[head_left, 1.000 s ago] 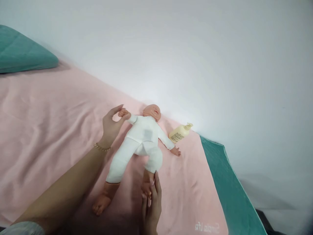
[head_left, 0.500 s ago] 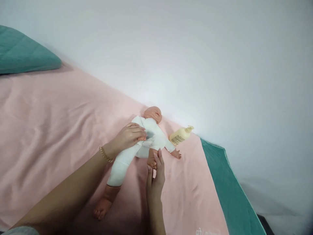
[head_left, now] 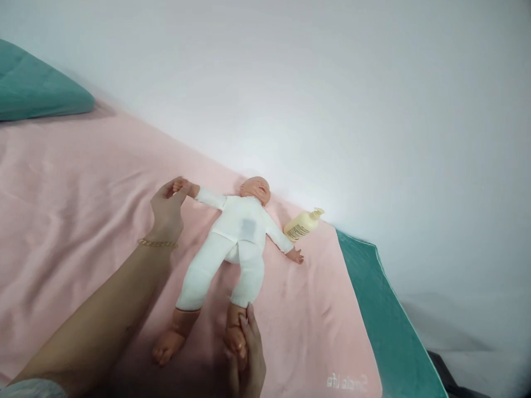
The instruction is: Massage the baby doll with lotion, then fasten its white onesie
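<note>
A baby doll (head_left: pixel 244 218) with a white cloth body lies on its back on a pink blanket (head_left: pixel 307 326), arms and legs spread. My left hand (head_left: pixel 166 213), with a coiled band at the wrist, is closed around the doll's hand and holds that arm stretched out to the left. Near the bottom centre, my right hand (head_left: pixel 250 348) grips the doll's foot (head_left: pixel 235 331), its fingers along the ankle. The doll's other foot (head_left: pixel 168 345) rests free on the blanket. A dark square patch shows on the doll's belly.
A yellow pump bottle (head_left: pixel 302 225) lies tilted beside the doll's arm, close to the white wall (head_left: pixel 332 110). There is a green pillow (head_left: pixel 39 83) at the far left. Green bedding (head_left: pixel 385 315) borders the blanket on the right.
My left hand has drawn the doll's arm from across its body out to the left. My right hand has brought the bent leg down towards me, straightening it.
</note>
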Demonstrator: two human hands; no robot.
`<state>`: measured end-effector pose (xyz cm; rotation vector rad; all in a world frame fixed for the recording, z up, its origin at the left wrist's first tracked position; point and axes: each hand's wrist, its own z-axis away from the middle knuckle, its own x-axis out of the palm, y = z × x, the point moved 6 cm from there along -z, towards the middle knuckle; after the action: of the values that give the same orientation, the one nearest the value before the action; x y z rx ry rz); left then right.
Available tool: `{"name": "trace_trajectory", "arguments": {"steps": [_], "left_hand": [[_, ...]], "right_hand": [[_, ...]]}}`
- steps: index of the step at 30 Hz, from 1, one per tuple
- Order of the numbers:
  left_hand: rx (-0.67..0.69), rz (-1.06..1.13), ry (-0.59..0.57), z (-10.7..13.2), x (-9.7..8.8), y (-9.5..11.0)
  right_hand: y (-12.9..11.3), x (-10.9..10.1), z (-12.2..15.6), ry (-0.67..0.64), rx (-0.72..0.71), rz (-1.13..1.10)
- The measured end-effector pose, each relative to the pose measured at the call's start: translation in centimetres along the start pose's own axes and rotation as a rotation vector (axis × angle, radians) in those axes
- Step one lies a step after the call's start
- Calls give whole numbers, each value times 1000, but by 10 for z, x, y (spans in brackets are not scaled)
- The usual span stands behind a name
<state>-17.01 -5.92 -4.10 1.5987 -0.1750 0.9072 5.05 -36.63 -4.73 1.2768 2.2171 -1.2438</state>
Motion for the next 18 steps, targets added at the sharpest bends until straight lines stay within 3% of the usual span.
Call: {"name": "trace_trajectory", "arguments": {"steps": [4,9,15,18], "left_hand": [[-181,79,52,-16,-21,-29],[-237,153,97,-14,-25,-34],[-39,59,90,4,-4,-10],[77,-1,6,18,14,3]], "right_hand": [[-7,4,17,-24,53,138],[-14,10,24,-9,118,252],[-11,6,17,72,210,164],[-6,4,6,106,208,91]]}}
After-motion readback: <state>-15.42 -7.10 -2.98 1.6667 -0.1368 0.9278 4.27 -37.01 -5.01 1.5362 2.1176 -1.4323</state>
